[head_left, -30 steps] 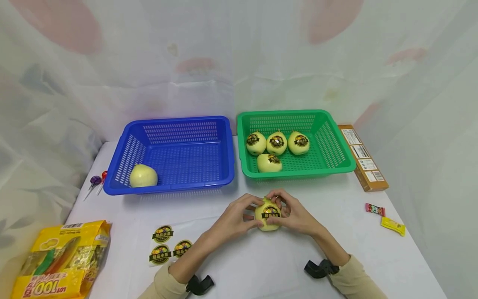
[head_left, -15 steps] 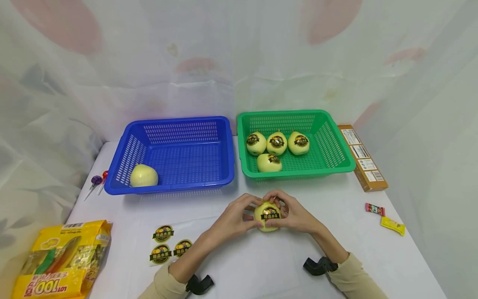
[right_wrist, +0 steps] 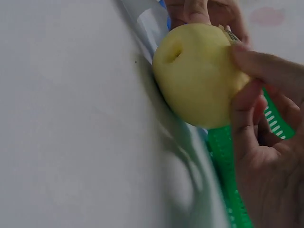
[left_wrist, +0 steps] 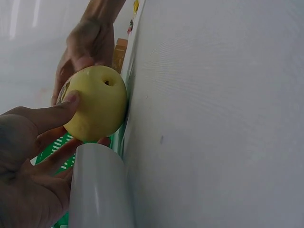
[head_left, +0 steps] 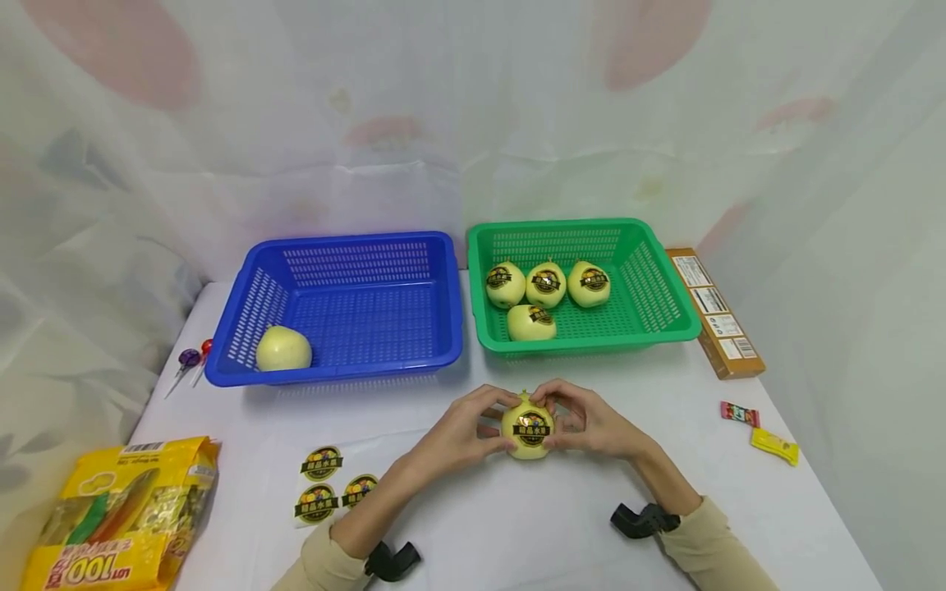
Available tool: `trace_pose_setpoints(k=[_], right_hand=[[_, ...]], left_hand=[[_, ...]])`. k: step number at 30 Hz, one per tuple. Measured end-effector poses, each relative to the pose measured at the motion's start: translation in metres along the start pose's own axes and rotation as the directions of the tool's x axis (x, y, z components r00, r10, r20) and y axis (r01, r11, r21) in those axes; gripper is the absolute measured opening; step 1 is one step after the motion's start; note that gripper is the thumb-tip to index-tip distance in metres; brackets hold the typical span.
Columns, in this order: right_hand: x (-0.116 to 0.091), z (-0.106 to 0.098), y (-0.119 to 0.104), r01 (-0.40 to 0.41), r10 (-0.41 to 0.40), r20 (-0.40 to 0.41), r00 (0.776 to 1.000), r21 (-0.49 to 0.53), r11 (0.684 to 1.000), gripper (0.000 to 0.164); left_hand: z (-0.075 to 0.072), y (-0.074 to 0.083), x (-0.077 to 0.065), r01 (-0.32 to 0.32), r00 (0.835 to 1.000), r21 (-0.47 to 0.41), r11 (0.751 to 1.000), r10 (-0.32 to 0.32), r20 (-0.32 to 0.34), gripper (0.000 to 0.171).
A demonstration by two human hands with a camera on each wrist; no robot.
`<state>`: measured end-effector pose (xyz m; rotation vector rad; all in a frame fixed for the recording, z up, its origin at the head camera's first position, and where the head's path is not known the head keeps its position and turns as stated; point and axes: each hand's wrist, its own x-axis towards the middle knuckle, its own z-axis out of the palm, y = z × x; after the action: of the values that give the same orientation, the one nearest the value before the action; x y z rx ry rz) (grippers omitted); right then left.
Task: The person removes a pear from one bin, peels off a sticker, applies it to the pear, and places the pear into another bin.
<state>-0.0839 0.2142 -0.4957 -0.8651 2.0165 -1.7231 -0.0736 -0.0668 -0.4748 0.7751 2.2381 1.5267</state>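
Observation:
A pale yellow pear (head_left: pixel 517 450) stands on the white table in front of the baskets, stem up, with a round black-and-gold fruit sticker (head_left: pixel 531 429) on its near side. From the left, my left hand (head_left: pixel 464 431) holds it between thumb and fingers. My right hand (head_left: pixel 597 427) grips the opposite side, its thumb at the sticker's right edge and its fingers near the stem. In the left wrist view the pear (left_wrist: pixel 99 107) shows its bottom hollow, the left thumb pressed on its side. The right wrist view has the right thumb (right_wrist: pixel 268 66) against the pear.
A blue basket (head_left: pixel 336 373) holds one pear (head_left: pixel 284 349); a green basket (head_left: pixel 591 341) holds several stickered pears. Three stickers lie on a sheet (head_left: pixel 347 453) at left. Around them are a yellow candy bag (head_left: pixel 121 517), lollipops (head_left: pixel 190 358), a brown box (head_left: pixel 717 316) and wrapped candies (head_left: pixel 774 446).
My right thumb has slid rightward off the sticker's lower part to its edge, and the right wrist has shifted slightly right. The sticker now faces more toward me. My left hand keeps its hold.

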Motion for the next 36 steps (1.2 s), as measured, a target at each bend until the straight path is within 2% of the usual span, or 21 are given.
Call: trace_pose_setpoints(k=[2,5,7,11,15,17,20,22,24,27,29,31,33,35,36], right_hand=[[-0.002,0.004,-0.004,0.015,-0.020,-0.040,0.999,-0.117,0.993,0.065],[-0.003,0.012,-0.008,0.009,-0.043,-0.110,0.993,-0.290,0.957,0.072],[-0.002,0.019,-0.009,-0.009,-0.039,-0.133,0.990,-0.346,0.938,0.072],[-0.001,0.027,-0.011,-0.032,-0.005,-0.098,0.995,-0.369,0.929,0.061],[0.001,0.029,-0.016,-0.047,0.027,-0.055,0.998,-0.388,0.921,0.050],[0.003,0.029,-0.020,-0.047,0.038,-0.031,0.999,-0.400,0.915,0.047],[0.005,0.021,-0.030,-0.051,0.065,0.026,0.998,-0.367,0.929,0.048],[0.007,0.006,-0.041,-0.028,0.056,0.080,0.995,-0.309,0.951,0.049],[0.011,-0.016,-0.058,0.009,0.023,0.131,0.991,-0.240,0.971,0.051],[0.023,-0.062,-0.085,0.085,-0.053,0.160,0.986,-0.197,0.977,0.053],[0.037,-0.096,-0.100,0.079,-0.045,0.154,0.987,-0.217,0.973,0.054],[0.055,-0.126,-0.109,0.002,0.034,0.130,0.991,-0.267,0.964,0.052],[0.074,-0.152,-0.112,-0.117,0.165,0.120,0.979,-0.336,0.935,0.050],[0.091,-0.168,-0.110,-0.239,0.305,0.125,0.944,-0.377,0.895,0.049],[0.098,-0.173,-0.108,-0.299,0.375,0.132,0.918,-0.392,0.870,0.050]], left_hand=[[0.000,-0.001,0.000,0.005,1.000,0.013,1.000,-0.005,0.003,0.055],[-0.003,-0.001,0.000,0.008,1.000,0.057,0.998,-0.008,0.004,0.052],[-0.006,0.000,0.000,-0.003,1.000,0.097,0.995,0.004,-0.010,0.048],[-0.021,0.009,0.005,-0.051,0.993,0.137,0.989,0.065,-0.100,0.036],[-0.036,0.020,0.019,-0.119,0.967,0.137,0.983,0.146,-0.209,0.030],[-0.041,0.024,0.027,-0.139,0.960,0.135,0.981,0.168,-0.226,0.031],[-0.043,0.027,0.039,-0.124,0.967,0.115,0.986,0.146,-0.207,0.034],[-0.042,0.026,0.045,-0.095,0.978,0.106,0.990,0.112,-0.175,0.037],[-0.039,0.024,0.049,-0.072,0.985,0.104,0.992,0.087,-0.148,0.039],[-0.033,0.021,0.052,-0.063,0.987,0.099,0.993,0.077,-0.140,0.042],[-0.029,0.020,0.052,-0.067,0.985,0.090,0.994,0.080,-0.151,0.044],[-0.027,0.019,0.052,-0.067,0.983,0.073,0.995,0.079,-0.167,0.045],[-0.026,0.019,0.051,-0.064,0.982,0.061,0.996,0.074,-0.172,0.046],[-0.026,0.019,0.050,-0.058,0.983,0.052,0.997,0.066,-0.174,0.047],[-0.026,0.020,0.050,-0.057,0.983,0.049,0.997,0.065,-0.174,0.047]])
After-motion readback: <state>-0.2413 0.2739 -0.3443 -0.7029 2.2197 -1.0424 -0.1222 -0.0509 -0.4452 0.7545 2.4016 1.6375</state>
